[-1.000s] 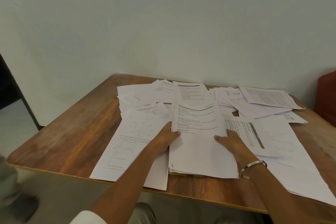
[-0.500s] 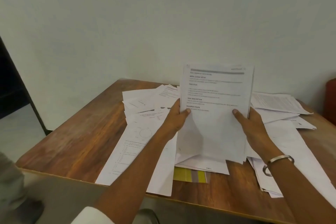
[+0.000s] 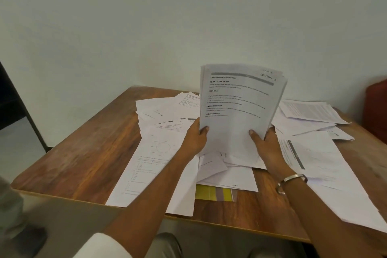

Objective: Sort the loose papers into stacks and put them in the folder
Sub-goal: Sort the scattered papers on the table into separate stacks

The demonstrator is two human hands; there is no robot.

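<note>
Bare wood of the table [image 3: 88,153] lay open left of the loose papers [image 3: 310,153]. The papers covered its centre and right. The wall [image 3: 188,16] closed its far edge.

Paper stack [image 3: 238,111] now lifted off table, held upright by left hand [image 3: 194,140] and right hand [image 3: 267,148]; yellow folder [image 3: 213,192] uncovered beneath.

Both forearms are bare from elbow to wrist. The left arm has a white sleeve [image 3: 100,246] at its upper end (only the edge shows). The right wrist wears a plain silver metal bangle [image 3: 291,182], smooth and narrow.
</note>
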